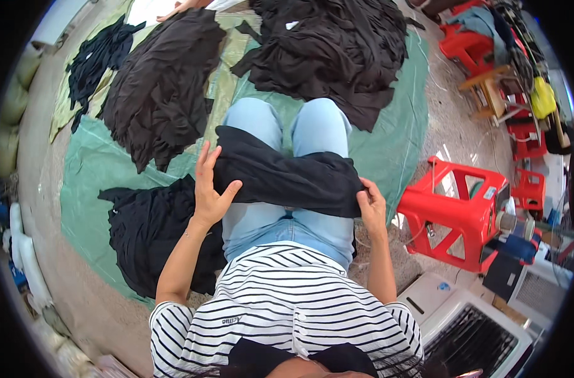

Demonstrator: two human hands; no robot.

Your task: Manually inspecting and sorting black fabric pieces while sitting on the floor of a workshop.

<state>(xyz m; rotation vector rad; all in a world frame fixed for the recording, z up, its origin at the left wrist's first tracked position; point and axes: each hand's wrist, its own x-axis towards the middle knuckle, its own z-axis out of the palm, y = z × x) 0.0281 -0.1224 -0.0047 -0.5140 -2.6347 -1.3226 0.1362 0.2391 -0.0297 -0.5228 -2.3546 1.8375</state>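
Observation:
A folded black cloth piece (287, 173), seemingly a garment, lies across my thighs in a long band. At its left end, my left hand (209, 192) is open, with the fingers raised and the thumb apart, against the cloth's edge. My right hand (372, 206) rests at the other end, its thumb and fingers apart and touching the cloth edge without a visible grip. Beside my left leg is a heap of black cloth (151, 233). Farther off lie two larger dark piles, one on the left (164, 82) and one on the right (331, 53).
Green sheeting (88, 179) covers the floor under the piles. A red plastic stool (454, 214) stands close on my right, near a white plastic crate-like box (476, 340). More red stools (466, 47) are at the far right. Another person's arm (179, 9) shows at the top.

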